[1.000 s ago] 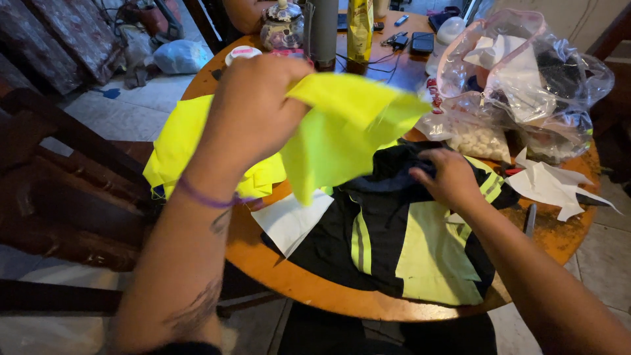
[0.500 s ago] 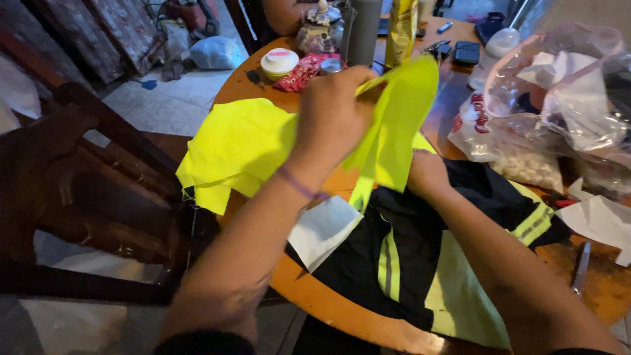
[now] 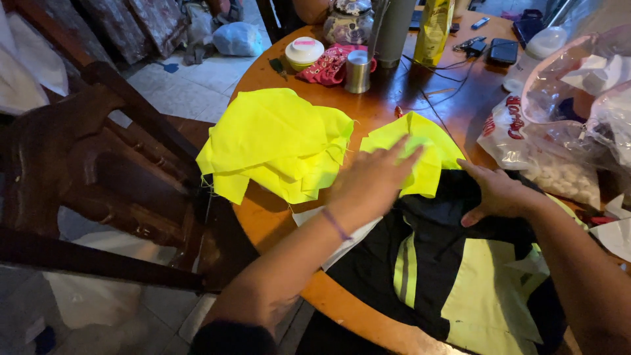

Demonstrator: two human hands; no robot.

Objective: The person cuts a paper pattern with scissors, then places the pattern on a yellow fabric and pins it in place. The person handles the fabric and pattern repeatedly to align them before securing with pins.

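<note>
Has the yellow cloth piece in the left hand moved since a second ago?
Yes. The yellow cloth piece has come down from mid-air onto the round wooden table, and the left hand now presses it flat beside the dark garment.

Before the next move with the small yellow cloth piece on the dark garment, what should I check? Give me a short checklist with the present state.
1. Left hand flat on the small neon-yellow fabric piece: ok.
2. Right hand resting on the black garment with pale yellow panels: ok.
3. Yellow piece lying fully flat: not ok, its edge looks folded.
4. Larger heap of neon-yellow fabric apart from the piece: ok.
5. Garment fully on the round wooden table: not ok, it hangs over the near edge.
6. Metal cup away from the hands: ok.
</note>
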